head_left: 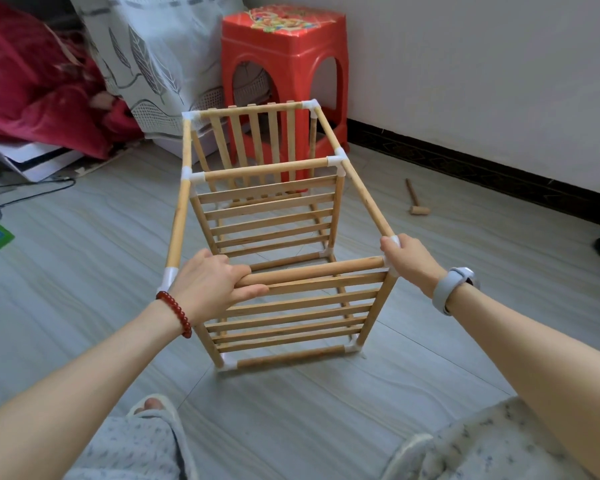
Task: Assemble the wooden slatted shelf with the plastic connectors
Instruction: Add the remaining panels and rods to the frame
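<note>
Shelf (271, 216): wooden slatted frame lying on its side on the grey floor (84, 237), just in front of your knees, with three slatted panels standing on edge and dowels running between them.
Connectors: white plastic corner pieces join the dowels; one shows at the near bottom corner (227, 362), another at the far top corner (310, 106).
Left hand (212, 284): fingers wrapped closed over the near top dowel (312, 270), close to its left end.
Right hand (407, 259): closed over the near right corner joint; the connector beneath is mostly hidden, so you cannot confirm from here whether it is fully seated.
Handling: judge the frame light and fairly stiff along each dowel, but loose at the joints, since the push-fit plastic may let it rack or pull apart under twisting.
Where to hold: take it at or near the corners, on the round dowels, not on the thin slats (291, 320), which look likelier to flex or snap.
Stage: the frame appears largely assembled; you are probably pressing or checking the near joints.
Nearby: a small wooden mallet (415, 199) lies on the floor to the right, well apart; a red plastic stool (284, 64) stands behind.
</note>
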Motion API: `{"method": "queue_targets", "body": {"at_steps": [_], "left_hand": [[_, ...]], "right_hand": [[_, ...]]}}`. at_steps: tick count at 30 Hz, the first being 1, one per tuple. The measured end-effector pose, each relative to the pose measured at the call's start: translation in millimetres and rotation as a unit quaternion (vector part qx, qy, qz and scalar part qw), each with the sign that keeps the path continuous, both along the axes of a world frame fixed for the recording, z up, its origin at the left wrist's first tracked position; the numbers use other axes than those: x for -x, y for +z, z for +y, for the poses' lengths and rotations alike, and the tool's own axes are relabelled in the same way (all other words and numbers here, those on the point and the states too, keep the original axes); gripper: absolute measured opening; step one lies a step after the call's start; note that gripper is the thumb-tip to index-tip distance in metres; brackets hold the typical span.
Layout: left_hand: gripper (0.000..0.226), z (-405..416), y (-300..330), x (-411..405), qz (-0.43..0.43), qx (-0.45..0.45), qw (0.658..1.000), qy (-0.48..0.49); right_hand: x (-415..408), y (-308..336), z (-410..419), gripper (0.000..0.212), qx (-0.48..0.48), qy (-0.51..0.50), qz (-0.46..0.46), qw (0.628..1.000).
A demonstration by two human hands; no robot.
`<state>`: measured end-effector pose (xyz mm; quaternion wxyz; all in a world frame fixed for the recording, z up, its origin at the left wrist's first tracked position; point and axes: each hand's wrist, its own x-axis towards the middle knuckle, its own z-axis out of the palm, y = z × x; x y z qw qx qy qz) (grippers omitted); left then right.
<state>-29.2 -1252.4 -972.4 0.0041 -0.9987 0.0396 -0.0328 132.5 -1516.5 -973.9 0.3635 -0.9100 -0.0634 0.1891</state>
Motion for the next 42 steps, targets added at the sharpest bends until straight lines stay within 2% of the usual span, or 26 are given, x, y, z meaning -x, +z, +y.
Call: {"method": "queue_targets", "body": {"at_steps": [2,3,4,5,7,9,11,12,13,15,16,18,21,24,26,30,33,35,38,42], "left_hand": [[0.090,-0.9,2.3,1.9,-0.010,-0.012,1.000,0.024],[0.081,0.6,3.5,4.2,-0.032,-0.012,0.999,0.035],[0.071,2.8,6.4,9.1,-0.047,0.000,0.997,0.058],[0.072,4.7,8.0,14.0,-0.050,0.023,0.994,0.091],[0.102,11.7,10.7,29.2,-0.035,0.115,0.975,0.187],[0.122,15.5,10.7,49.0,-0.025,0.289,0.916,0.277],[0.121,14.9,-0.3,66.8,-0.016,0.500,0.808,0.311],[0.112,15.0,-9.7,76.1,-0.018,0.576,0.755,0.313],[0.094,14.0,-19.8,81.1,-0.031,0.633,0.709,0.308],[0.042,9.4,-34.3,85.4,-0.085,0.686,0.657,0.302],[0.030,6.6,-36.6,85.2,-0.104,0.701,0.641,0.296],[0.029,4.8,-35.4,82.8,-0.111,0.709,0.636,0.283],[0.024,11.0,-36.5,78.9,-0.100,0.677,0.668,0.293],[0.024,15.3,-33.9,78.7,-0.102,0.685,0.666,0.276],[0.024,16.7,-31.0,78.7,-0.101,0.683,0.678,0.251],[0.023,17.4,-32.2,78.7,-0.117,0.684,0.681,0.235],[0.026,12.8,-38.6,80.0,-0.100,0.646,0.715,0.247],[0.024,11.6,-45.0,81.1,-0.086,0.656,0.710,0.242],[0.014,-2.3,-47.5,81.4,-0.070,0.708,0.667,0.222],[0.008,-18.6,-52.6,78.2,-0.056,0.686,0.695,0.210]], "right_hand": [[2.8,8.7,5.5,0.025,0.169,0.020,-0.134,0.976],[7.1,12.8,10.4,0.028,0.197,0.040,-0.216,0.956],[14.4,16.8,18.5,0.030,0.177,0.074,-0.281,0.940],[24.4,21.6,27.6,0.029,0.131,0.121,-0.315,0.932],[49.2,28.9,51.9,0.026,0.061,0.249,-0.328,0.909],[75.5,30.0,80.9,0.029,0.059,0.372,-0.314,0.872],[97.5,29.7,107.5,0.034,0.063,0.431,-0.290,0.852],[107.8,28.3,121.9,0.036,0.065,0.440,-0.275,0.852],[114.9,28.7,133.1,0.038,0.071,0.439,-0.260,0.857],[123.0,31.0,153.2,0.043,0.087,0.430,-0.232,0.868],[124.1,32.6,162.1,0.046,0.092,0.430,-0.219,0.871],[127.6,36.6,178.6,0.053,0.099,0.436,-0.208,0.870],[137.0,35.5,198.7,0.059,0.112,0.431,-0.210,0.871],[139.5,30.0,207.3,0.058,0.091,0.386,-0.199,0.896],[139.4,30.1,207.7,0.052,0.087,0.378,-0.207,0.898],[149.4,33.8,212.1,0.040,0.110,0.397,-0.240,0.879],[157.3,34.6,210.0,0.034,0.151,0.427,-0.258,0.854],[156.0,39.3,203.9,0.029,0.168,0.433,-0.285,0.839],[146.1,48.4,189.2,0.026,0.160,0.424,-0.291,0.842],[151.0,39.4,173.6,0.026,0.159,0.425,-0.269,0.850]]}}
